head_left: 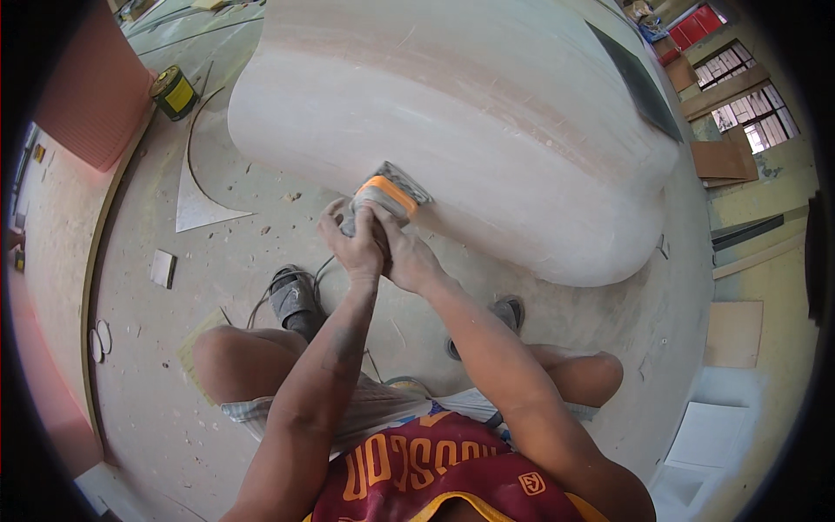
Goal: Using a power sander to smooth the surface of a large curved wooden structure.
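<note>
An orange and grey power sander (pixel 389 193) is held in both my hands, its flat square pad against the lower side of a large white rounded shell (pixel 487 165). My left hand (pixel 350 239) wraps the sander's near end from the left. From the right, my right hand (pixel 409 254) closes on the same body, fingers partly hidden behind the tool. A cord (pixel 261 306) runs by my left foot. The shell's surface is dusty and smooth, with a faint brownish band along its upper part.
A yellow and black can (pixel 174 93) and a thin curved offcut (pixel 204 209) lie on the floor at left, near a small pale block (pixel 163 268). A long low panel edge (pixel 97 217) borders the left side. A dark sheet (pixel 635 83) rests on the shell. Boards (pixel 733 335) lean at right.
</note>
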### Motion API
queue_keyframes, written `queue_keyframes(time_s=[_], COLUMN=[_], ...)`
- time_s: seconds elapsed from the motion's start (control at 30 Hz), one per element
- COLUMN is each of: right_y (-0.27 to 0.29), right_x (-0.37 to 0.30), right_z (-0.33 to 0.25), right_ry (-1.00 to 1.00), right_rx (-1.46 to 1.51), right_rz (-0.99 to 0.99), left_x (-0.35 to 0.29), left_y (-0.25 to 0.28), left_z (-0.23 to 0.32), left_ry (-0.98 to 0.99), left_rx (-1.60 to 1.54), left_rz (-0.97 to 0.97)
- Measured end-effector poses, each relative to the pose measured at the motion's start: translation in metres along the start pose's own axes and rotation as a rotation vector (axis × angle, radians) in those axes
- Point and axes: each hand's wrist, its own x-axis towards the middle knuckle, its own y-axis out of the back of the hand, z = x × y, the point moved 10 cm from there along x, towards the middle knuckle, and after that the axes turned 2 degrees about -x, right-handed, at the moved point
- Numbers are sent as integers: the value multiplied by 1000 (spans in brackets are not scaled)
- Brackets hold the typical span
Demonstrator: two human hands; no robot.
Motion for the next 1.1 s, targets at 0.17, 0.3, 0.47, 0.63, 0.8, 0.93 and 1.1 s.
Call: queue_keyframes(time_s=[0.17,0.3,0.47,0.63,0.8,0.93,1.1], right_y=[-2,20,43,48,40,31,25], right_x=[-9,-57,-107,-87,-23,30,47], right_z=[5,73,107,82,15,-51,-70], right_ry=[-58,-26,-144,-47,-17,24,9], right_rx=[-10,60,132,-23,-134,-187,-251], right_rz=[-45,220,235,159,27,-81,-137], left_x=[-6,-69,-119,-106,-37,34,56], left_y=[-7,-52,-72,-61,-25,1,12], left_z=[-9,46,63,38,18,-5,-5], left_ry=[-44,-230,-144,-100,-8,142,231], left_rx=[-26,8,-47,-57,-121,-272,-491], left_rz=[-32,-186,-259,-187,29,71,137])
